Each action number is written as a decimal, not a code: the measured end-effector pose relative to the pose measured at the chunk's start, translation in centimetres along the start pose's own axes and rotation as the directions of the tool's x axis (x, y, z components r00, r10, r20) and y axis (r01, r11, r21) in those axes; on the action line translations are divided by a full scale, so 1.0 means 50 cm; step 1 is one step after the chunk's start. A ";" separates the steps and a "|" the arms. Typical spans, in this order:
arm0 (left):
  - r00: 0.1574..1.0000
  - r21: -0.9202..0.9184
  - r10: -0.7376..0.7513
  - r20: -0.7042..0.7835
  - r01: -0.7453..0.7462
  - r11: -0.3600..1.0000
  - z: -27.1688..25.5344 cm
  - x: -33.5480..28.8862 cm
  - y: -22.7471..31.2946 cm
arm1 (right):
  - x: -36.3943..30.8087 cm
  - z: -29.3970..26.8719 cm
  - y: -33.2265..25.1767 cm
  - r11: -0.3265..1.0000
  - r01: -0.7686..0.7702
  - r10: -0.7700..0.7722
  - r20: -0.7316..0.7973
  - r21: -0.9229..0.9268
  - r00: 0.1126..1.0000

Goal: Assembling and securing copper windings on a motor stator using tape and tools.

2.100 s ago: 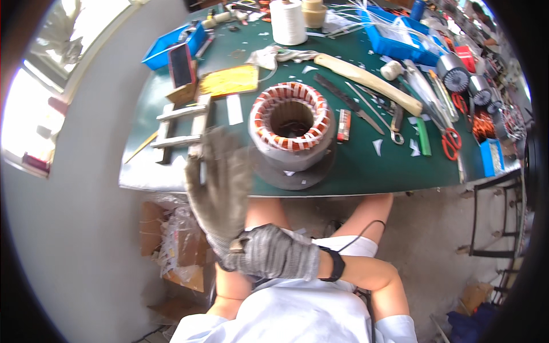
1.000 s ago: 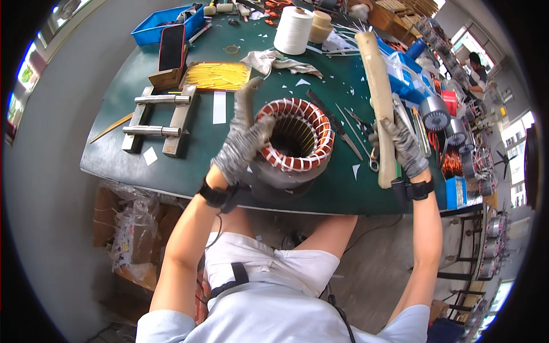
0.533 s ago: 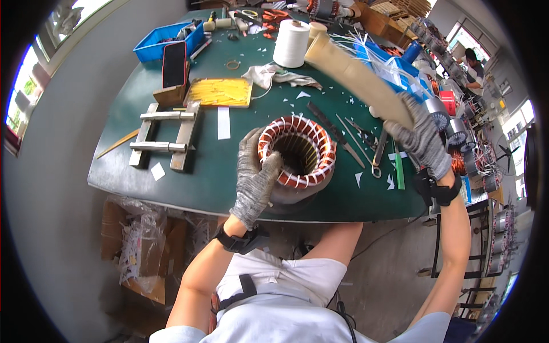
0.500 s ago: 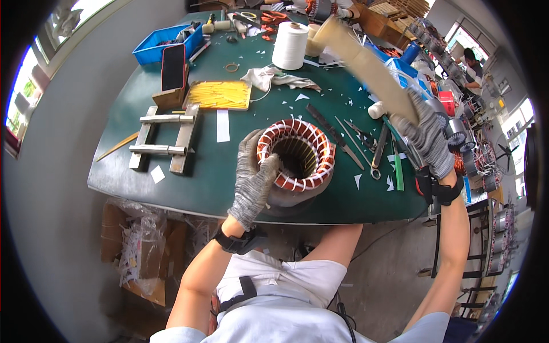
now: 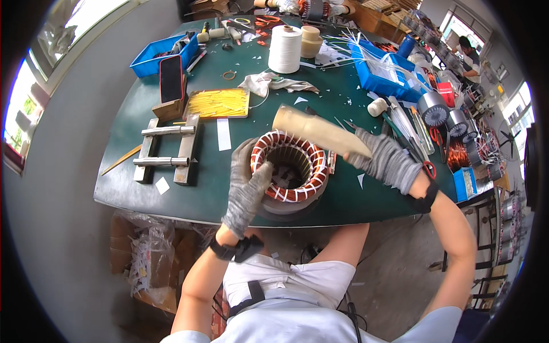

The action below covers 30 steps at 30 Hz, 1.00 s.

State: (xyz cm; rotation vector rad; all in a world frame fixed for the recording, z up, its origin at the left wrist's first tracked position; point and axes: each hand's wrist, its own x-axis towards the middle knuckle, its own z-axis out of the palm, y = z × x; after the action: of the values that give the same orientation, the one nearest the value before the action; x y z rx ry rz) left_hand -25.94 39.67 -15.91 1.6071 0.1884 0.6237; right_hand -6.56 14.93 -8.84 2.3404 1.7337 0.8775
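A motor stator (image 5: 294, 195) stands upright near the table's front edge, its copper-red end winding laced with white cord and its bore facing up. My left hand (image 5: 245, 186), in a grey knit glove, is wrapped round the stator's left side with the thumb over the winding rim. In my gloved right hand (image 5: 386, 160) is a thick cream club-shaped mallet (image 5: 317, 130), gripped at its narrower end. Its wide head slants up to the left, above the stator's far rim and apart from it as far as I can see. Part of a steel tool behind is covered by it.
Left on the green table (image 5: 123, 191) are a metal frame (image 5: 166, 161), a tray of yellow strips (image 5: 217, 104) and a propped phone (image 5: 171, 79). Farther back stands a white thread spool (image 5: 285, 50). Right are a white-headed hammer (image 5: 377, 107), scissors (image 5: 429, 170) and a blue bin (image 5: 372, 77).
My right hand has brought the mallet down and leftward, from the far right to over the stator's back rim. My left hand stays on the stator. The view has shifted slightly.
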 end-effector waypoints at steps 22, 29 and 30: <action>0.997 -0.164 -0.036 0.073 0.048 0.985 0.000 0.018 0.004 | 0.056 -0.115 0.011 0.856 -0.400 0.289 0.339 0.328 0.895; 0.948 -0.102 -0.088 0.307 0.124 0.987 -0.071 0.093 0.003 | 0.045 -0.033 -0.054 0.510 -0.586 0.285 0.519 0.629 0.806; 0.945 -0.108 -0.087 0.316 0.127 0.986 -0.077 0.089 0.005 | 0.058 -0.051 -0.044 0.747 -0.480 0.283 0.433 0.460 0.856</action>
State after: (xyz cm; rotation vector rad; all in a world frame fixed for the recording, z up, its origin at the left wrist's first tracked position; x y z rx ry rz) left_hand -24.18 45.07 -14.35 1.5377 0.0016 0.2861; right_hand -9.15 17.67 -6.51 3.0662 1.5146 -0.0704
